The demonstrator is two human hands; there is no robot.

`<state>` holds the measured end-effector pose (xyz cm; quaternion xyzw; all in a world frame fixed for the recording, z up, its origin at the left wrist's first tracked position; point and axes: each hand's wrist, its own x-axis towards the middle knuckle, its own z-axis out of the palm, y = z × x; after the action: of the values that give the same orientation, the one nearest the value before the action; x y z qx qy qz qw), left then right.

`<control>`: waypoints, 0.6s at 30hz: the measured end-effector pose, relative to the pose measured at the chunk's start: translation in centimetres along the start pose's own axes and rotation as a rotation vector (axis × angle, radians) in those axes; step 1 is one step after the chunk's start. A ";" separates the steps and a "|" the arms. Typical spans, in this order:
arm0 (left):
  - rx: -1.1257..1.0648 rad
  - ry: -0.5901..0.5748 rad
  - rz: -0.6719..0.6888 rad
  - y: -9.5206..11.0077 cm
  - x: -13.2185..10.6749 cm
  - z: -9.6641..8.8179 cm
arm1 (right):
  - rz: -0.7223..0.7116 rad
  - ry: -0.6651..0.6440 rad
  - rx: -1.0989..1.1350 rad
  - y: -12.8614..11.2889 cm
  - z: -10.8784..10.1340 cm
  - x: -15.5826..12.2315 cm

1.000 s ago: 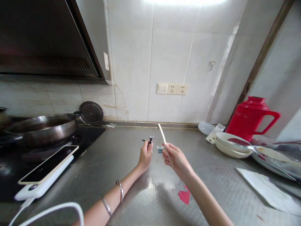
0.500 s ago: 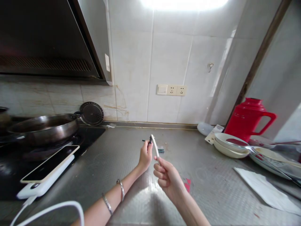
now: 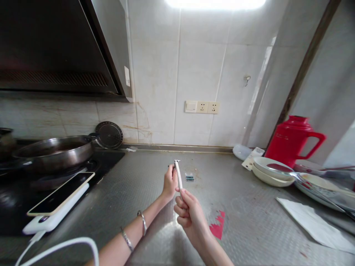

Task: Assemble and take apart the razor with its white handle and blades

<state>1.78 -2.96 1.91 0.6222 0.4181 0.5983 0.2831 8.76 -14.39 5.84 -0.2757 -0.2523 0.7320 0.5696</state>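
Note:
My right hand (image 3: 190, 218) is closed around the lower end of a slim white razor handle (image 3: 179, 176), which points up and away from me with a small T-shaped top. Close beside that top, my left hand (image 3: 169, 184) has its thumb and fingers pinched together on a small dark piece (image 3: 173, 169), mostly hidden by the fingers and handle. Whether the dark piece and the handle touch, I cannot make out. Just right of the handle, a small clear pack with dark teal strips (image 3: 189, 177) lies on the metal counter (image 3: 144, 170).
On the left, a steel pan (image 3: 55, 151) stands on the black stove, with a phone (image 3: 62, 194) on a white power bank (image 3: 55, 223) in front. To the right are a red thermos (image 3: 291, 138), stacked bowls (image 3: 273, 177) and a white paper sheet (image 3: 316, 225).
My right hand and the white razor handle have moved slightly left and towards me, uncovering more of the clear pack and a red patch. The dark piece in my left hand shows less.

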 end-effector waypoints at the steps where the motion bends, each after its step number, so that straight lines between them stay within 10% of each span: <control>1: 0.000 -0.001 0.001 0.0 0.0 0.0 | 0.000 -0.002 0.004 0.0 0.0 0.0; 18: -0.014 -0.020 -0.019 0.1 0.0 0.0 | -0.026 -0.054 0.042 -1.1 0.3 0.7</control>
<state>1.77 -3.06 2.01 0.6221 0.4170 0.5922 0.2973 9.15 -13.48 6.75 -0.2404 -0.2556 0.7370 0.5777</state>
